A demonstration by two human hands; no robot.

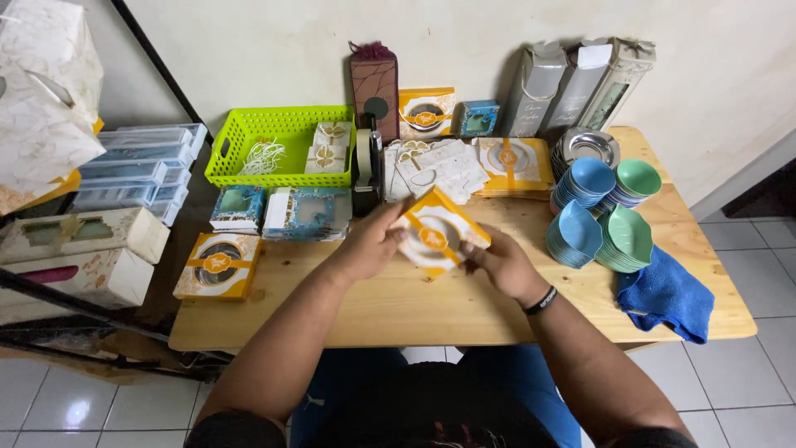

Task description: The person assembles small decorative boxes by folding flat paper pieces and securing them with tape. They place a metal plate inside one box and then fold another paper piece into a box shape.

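Observation:
Both my hands hold a flat orange-and-white gift box [434,233] with a round window, tilted above the middle of the wooden table [431,311]. My left hand [371,243] grips its left edge. My right hand [500,263], with a black wristband, grips its lower right corner. Just behind the box lies a pile of flat white card cut-outs [435,168], and a stack of flat orange boxes [512,165] sits to the right of that pile.
A lime green basket [240,141] sits at the back left, a tape dispenser [366,166] beside it. Stacks of blue and green dishes [604,214], a metal plate [587,146] and a blue cloth [666,295] occupy the right. Assembled boxes [217,265] lie left; tall grey boxes [572,83] lean on the wall.

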